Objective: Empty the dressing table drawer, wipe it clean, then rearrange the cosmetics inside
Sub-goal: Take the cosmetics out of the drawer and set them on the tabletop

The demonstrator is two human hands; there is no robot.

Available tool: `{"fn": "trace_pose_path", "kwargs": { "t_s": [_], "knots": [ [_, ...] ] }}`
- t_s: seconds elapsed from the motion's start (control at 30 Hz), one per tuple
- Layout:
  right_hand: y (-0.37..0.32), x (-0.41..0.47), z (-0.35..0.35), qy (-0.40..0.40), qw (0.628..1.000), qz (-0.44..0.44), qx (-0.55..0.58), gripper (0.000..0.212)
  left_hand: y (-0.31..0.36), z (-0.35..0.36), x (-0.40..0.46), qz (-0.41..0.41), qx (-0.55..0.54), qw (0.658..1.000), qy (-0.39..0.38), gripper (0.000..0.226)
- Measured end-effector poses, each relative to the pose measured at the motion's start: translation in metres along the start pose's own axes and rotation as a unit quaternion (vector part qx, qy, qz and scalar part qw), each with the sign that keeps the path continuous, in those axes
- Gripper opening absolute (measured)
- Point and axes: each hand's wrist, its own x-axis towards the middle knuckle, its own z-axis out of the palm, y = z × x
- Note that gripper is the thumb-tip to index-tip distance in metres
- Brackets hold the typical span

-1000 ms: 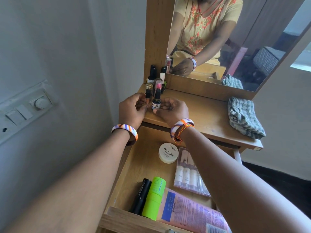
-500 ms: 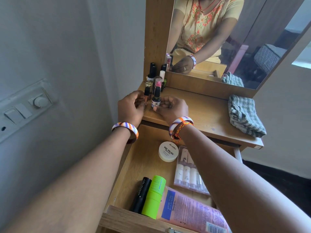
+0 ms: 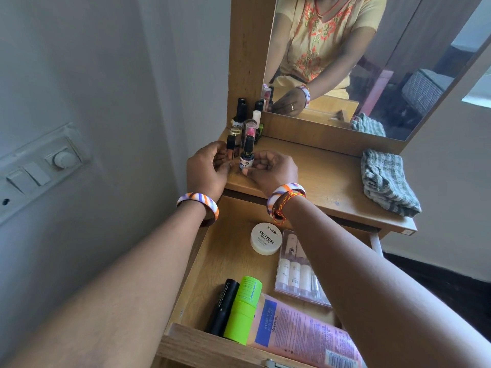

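The dressing table's drawer (image 3: 210, 346) is pulled open below me. In it lie a white nail polish jar (image 3: 266, 238), a clear pack of small bottles (image 3: 297, 274), a black tube (image 3: 223, 306), a green stick (image 3: 243, 309) and a pink lotion tube (image 3: 300, 335). On the tabletop's left back corner stands a cluster of small cosmetics (image 3: 249, 120). My left hand (image 3: 207, 168) pinches a slim black-capped tube (image 3: 230, 147) at the cluster's front. My right hand (image 3: 273, 170) curls round the base of a black-capped nail polish bottle (image 3: 247, 154) standing beside it.
A folded grey checked cloth (image 3: 388, 181) lies on the right of the tabletop (image 3: 318, 181). A mirror (image 3: 372, 62) rises behind it. The wall with a switch panel (image 3: 39, 168) is close on the left. The drawer's front rail is nearest to me.
Both hands stay at the two small bottles on the tabletop with barely any shift. The drawer's contents have not moved.
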Motion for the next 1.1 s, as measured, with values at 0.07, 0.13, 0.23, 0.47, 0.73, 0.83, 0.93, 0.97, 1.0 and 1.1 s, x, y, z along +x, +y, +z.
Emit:
{"fn": "trace_pose_path", "kwargs": {
  "t_s": [0.07,0.13,0.23,0.47,0.73,0.83,0.93,0.97,1.0,1.1],
  "knots": [
    [-0.001,0.000,0.000,-0.002,1.000,0.001,0.000,0.029,0.000,0.000,0.000,0.002,-0.001,1.000,0.001,0.038],
    [-0.001,0.000,0.000,-0.002,1.000,0.002,0.000,0.030,0.000,0.000,0.000,0.001,-0.002,1.000,0.002,0.039],
    [0.000,0.000,0.001,0.001,1.000,0.005,0.005,0.030,0.000,0.000,-0.001,-0.002,-0.008,1.000,0.001,0.040],
    [-0.001,-0.003,-0.005,-0.009,0.998,0.027,0.047,0.036,0.005,-0.004,-0.005,-0.052,0.001,0.999,0.004,0.055],
    [0.005,-0.045,-0.028,-0.026,0.989,-0.008,0.145,0.013,0.017,-0.019,-0.058,0.031,0.038,0.999,0.007,0.029],
    [0.017,-0.070,-0.035,-0.076,0.992,-0.022,0.097,0.014,0.024,-0.023,-0.075,0.058,0.046,0.991,-0.111,0.015],
    [0.029,-0.087,-0.037,-0.121,0.989,-0.055,-0.067,0.009,0.031,-0.025,-0.076,0.027,0.161,0.926,-0.340,0.016],
    [0.030,-0.092,-0.038,-0.164,0.973,-0.068,-0.147,0.009,0.032,-0.026,-0.077,0.008,0.219,0.887,-0.406,0.020],
    [0.031,-0.098,-0.039,-0.216,0.947,-0.080,-0.224,0.015,0.032,-0.028,-0.080,-0.008,0.265,0.849,-0.457,0.022],
    [0.032,-0.117,-0.038,-0.357,0.863,-0.077,-0.349,0.054,0.029,-0.033,-0.091,-0.048,0.329,0.774,-0.538,0.024]
  ]
}}
